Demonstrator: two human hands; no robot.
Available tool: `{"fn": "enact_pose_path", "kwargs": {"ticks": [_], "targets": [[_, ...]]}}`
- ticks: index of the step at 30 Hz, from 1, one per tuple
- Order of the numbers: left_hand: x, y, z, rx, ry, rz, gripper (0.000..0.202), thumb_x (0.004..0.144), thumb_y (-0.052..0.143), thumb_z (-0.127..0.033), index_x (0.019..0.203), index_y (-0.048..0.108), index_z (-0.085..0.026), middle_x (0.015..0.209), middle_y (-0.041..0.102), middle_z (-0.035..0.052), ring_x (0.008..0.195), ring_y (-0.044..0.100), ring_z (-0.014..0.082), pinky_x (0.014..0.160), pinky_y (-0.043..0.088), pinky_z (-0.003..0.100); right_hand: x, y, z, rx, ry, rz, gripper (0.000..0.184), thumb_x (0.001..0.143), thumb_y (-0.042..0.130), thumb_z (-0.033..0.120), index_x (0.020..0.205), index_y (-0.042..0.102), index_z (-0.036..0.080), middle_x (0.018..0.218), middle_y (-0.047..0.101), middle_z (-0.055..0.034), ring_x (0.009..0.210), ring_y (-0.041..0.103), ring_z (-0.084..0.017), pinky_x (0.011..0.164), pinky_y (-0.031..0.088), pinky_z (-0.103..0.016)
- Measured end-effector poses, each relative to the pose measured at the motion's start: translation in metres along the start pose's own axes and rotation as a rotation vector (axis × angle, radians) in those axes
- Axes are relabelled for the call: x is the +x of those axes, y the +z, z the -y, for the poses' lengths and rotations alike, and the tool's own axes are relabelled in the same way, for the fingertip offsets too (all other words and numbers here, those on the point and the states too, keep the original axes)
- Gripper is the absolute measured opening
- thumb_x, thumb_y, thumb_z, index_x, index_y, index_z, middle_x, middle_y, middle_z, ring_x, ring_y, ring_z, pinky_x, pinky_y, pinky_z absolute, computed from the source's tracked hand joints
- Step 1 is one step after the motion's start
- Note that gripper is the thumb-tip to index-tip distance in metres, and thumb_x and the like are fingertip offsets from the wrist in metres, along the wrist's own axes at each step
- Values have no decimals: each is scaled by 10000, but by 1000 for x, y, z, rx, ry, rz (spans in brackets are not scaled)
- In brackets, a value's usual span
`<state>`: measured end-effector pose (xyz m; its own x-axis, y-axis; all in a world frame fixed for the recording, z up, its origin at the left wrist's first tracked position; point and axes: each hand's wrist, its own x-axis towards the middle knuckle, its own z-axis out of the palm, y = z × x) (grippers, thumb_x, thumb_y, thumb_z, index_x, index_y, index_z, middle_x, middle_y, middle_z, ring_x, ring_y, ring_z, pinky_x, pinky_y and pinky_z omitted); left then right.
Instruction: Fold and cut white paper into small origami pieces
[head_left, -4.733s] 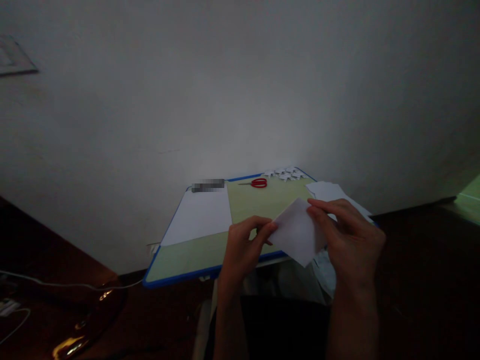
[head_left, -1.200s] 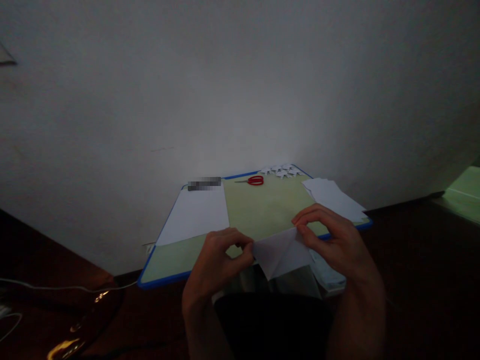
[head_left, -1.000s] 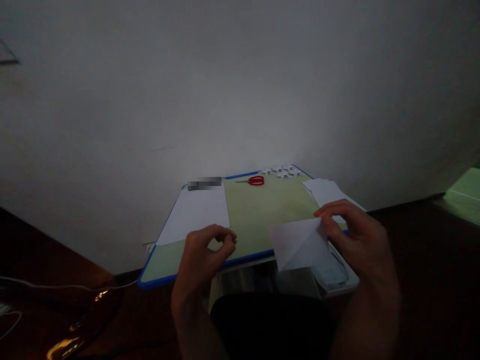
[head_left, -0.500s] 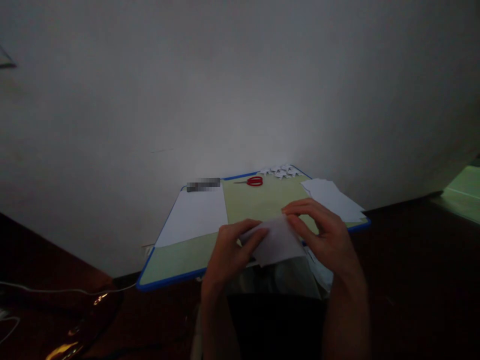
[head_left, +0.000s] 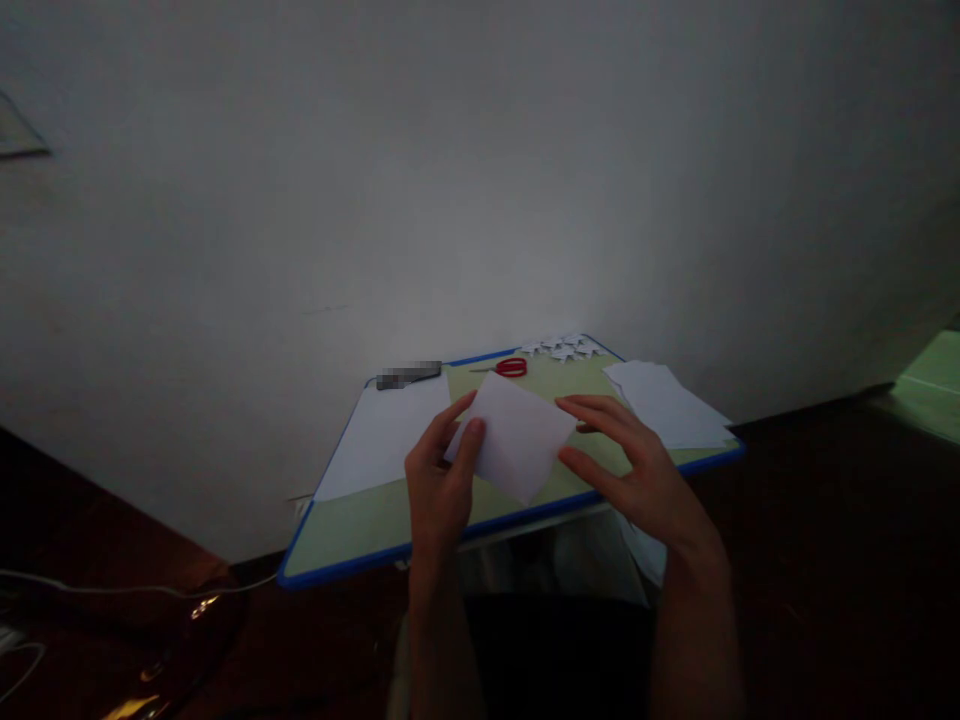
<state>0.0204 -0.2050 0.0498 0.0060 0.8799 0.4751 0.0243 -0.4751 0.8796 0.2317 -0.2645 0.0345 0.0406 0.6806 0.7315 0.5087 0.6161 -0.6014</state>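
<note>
A square piece of white paper (head_left: 523, 430) is held up above the front of the table, one corner pointing down. My left hand (head_left: 444, 465) pinches its left side, thumb on the near face and fingers behind. Around the right corner, my right hand (head_left: 634, 460) is open, its thumb and fingers apart; whether the fingertips touch the paper I cannot tell. Beyond the paper, red-handled scissors (head_left: 511, 368) lie on the table. Several small folded white paper pieces (head_left: 562, 347) sit at the far right edge.
The pale green table (head_left: 345, 540) has a blue rim and stands against a grey wall. A white sheet (head_left: 375, 440) covers its left part, with a dark, blurred-out object (head_left: 409, 375) at the top. Stacked white paper (head_left: 667, 405) lies at right. A white cable (head_left: 127, 588) runs at lower left.
The paper has risen and turned so that a corner points down. My right hand's pinch on its edge has opened. My left hand has shifted slightly left and still grips it.
</note>
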Motion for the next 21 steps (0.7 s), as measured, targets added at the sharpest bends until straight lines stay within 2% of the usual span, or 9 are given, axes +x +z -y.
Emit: {"fn": "enact_pose_path", "kwargs": {"ticks": [4, 7, 9, 13, 17, 21], "targets": [[1, 4, 0, 46, 25, -25, 389, 929, 741, -435, 1249, 741, -215, 1010, 808, 59, 803, 708, 175, 659, 524, 247, 2, 1, 2, -36, -26, -25, 363, 985, 705, 302, 1346, 669, 321, 1394, 630, -79, 1313, 604, -242, 1097, 535, -496], [1, 8, -1, 63, 17, -8, 361, 934, 728, -453, 1195, 717, -203, 956, 802, 52, 736, 690, 166, 606, 504, 237, 4, 4, 5, -75, -41, -118, 191, 951, 745, 318, 1142, 738, 303, 1385, 613, -81, 1341, 583, -275, 1117, 511, -537], [0, 10, -1, 38, 0, 37, 359, 934, 724, -469, 1170, 680, -202, 955, 802, 57, 758, 704, 177, 607, 513, 239, 5, 7, 6, -77, -35, -192, 93, 935, 760, 307, 1023, 739, 288, 1314, 633, -75, 1286, 607, -277, 1093, 517, -536], [-4, 9, -3, 22, -6, 161, 328, 950, 698, -500, 1085, 650, -205, 1018, 800, 72, 891, 743, 211, 716, 557, 270, 7, 11, 10, 37, -13, -261, 29, 949, 731, 269, 972, 716, 280, 1146, 685, -60, 1119, 661, -256, 1009, 540, -501], [-5, 2, -4, 24, 35, 269, 351, 982, 642, -537, 1043, 689, -195, 1082, 790, 86, 985, 748, 228, 821, 574, 301, 7, 10, 14, 65, -24, -352, 53, 938, 742, 245, 967, 726, 286, 1309, 658, -66, 1276, 602, -282, 1106, 461, -543], [-3, -1, -4, 29, 64, 263, 351, 997, 628, -522, 1093, 712, -195, 1122, 780, 94, 1040, 740, 234, 886, 571, 328, 6, 6, 15, -73, -53, -426, 65, 932, 757, 246, 966, 749, 300, 1300, 637, -59, 1255, 586, -288, 1037, 480, -534]]}}
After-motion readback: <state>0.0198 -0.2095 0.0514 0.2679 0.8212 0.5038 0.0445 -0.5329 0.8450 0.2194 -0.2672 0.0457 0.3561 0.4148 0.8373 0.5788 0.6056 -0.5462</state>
